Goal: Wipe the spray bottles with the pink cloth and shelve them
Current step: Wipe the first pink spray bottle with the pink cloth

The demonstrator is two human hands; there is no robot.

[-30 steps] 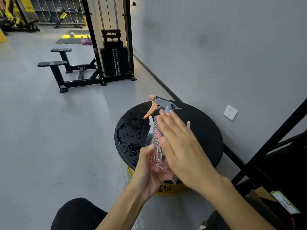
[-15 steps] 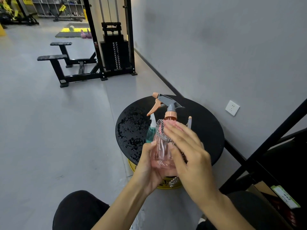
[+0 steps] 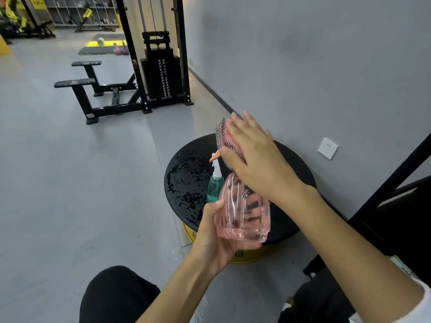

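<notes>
A clear pink spray bottle (image 3: 242,213) is held upright in front of me, gripped low on its body by my left hand (image 3: 217,238). My right hand (image 3: 254,157) presses the pink cloth (image 3: 225,134), which has a black-and-white checked edge, over the bottle's spray head. Only the orange trigger tip (image 3: 214,157) pokes out from under the cloth. Behind the pink bottle a small teal spray bottle (image 3: 215,186) with a white nozzle stands on the round black tabletop (image 3: 186,173).
The black tabletop is wet on its left side and rests on a yellow base (image 3: 247,255). A black metal shelf frame (image 3: 384,190) stands at the right by the grey wall with a socket (image 3: 327,148). A cable weight machine (image 3: 161,73) stands further back.
My right hand has slid the cloth up from the bottle's body to cover the spray head. The bottle has risen slightly in my left hand.
</notes>
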